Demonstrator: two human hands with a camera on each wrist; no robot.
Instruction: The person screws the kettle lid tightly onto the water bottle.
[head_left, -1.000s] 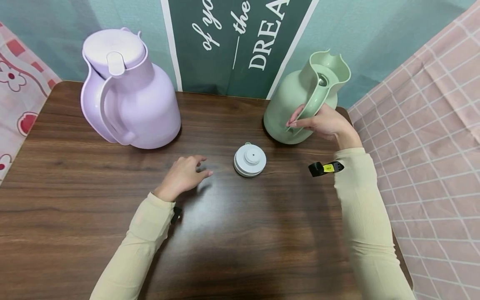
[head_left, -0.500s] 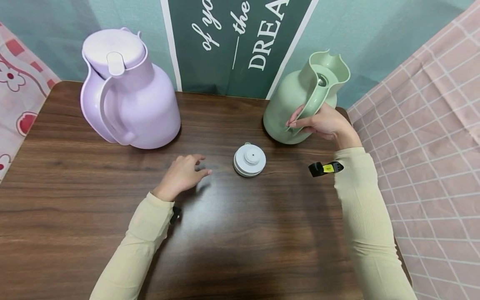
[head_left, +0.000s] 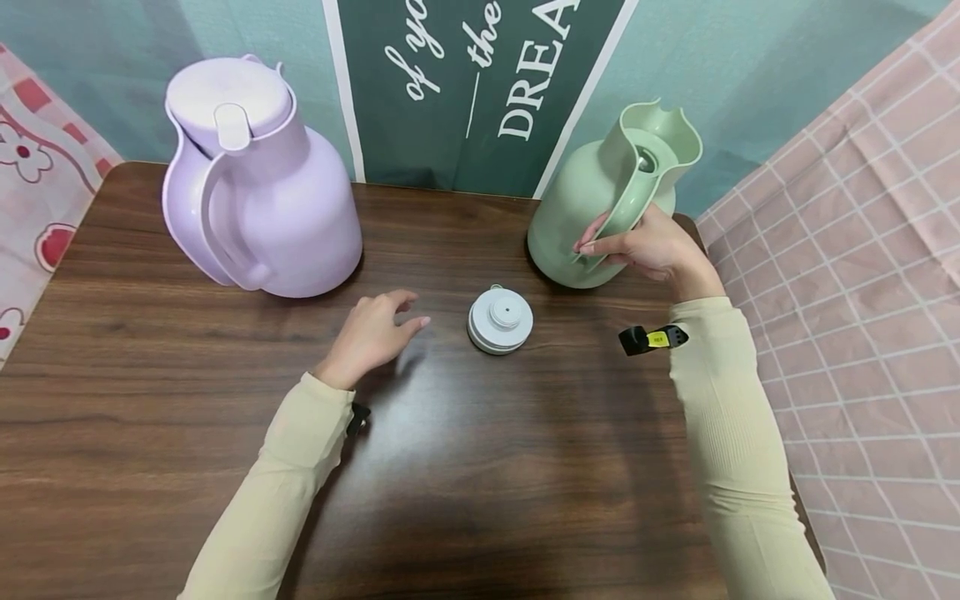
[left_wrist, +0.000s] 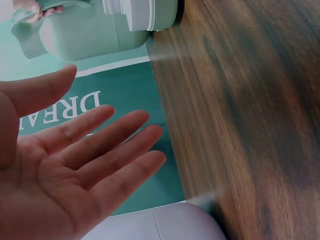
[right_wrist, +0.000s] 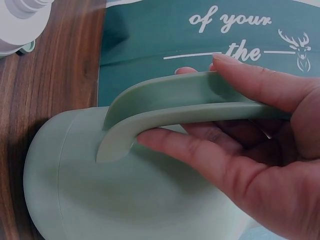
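Head view: right hand (head_left: 660, 250) is wrapped round the handle (head_left: 634, 198) of the green jug (head_left: 566, 212), which stands at the far right of the brown worktop (head_left: 480, 467), inner neck visible from above. Left hand (head_left: 375, 333) is unloaded, fingers loosely bent, thumb apart from them, over the worktop just left of the round white stopper (head_left: 501, 323). Stopper sits on the worktop between that hand and the green jug, narrow stepped part up, apart from both. Lilac jug (head_left: 307, 208) stands far left, lid (head_left: 225, 96) on, handle toward the person. Behind: dark green panel (head_left: 465, 158) with white lettering; pink grid cloth (head_left: 847, 333) on the right. Both sleeves are cream; black device with yellow label (head_left: 656, 337) at the right wrist. Left wrist view: palm in view, fingers extended and slightly spread, grip wide, nothing held. Green jug at the top with the other hand at its handle, stopper overlapping it in the picture; part of the lilac jug at the bottom edge. Right wrist view: thumb on one side of the handle, fingers on the other, some hidden behind it; stopper cut off at top left.
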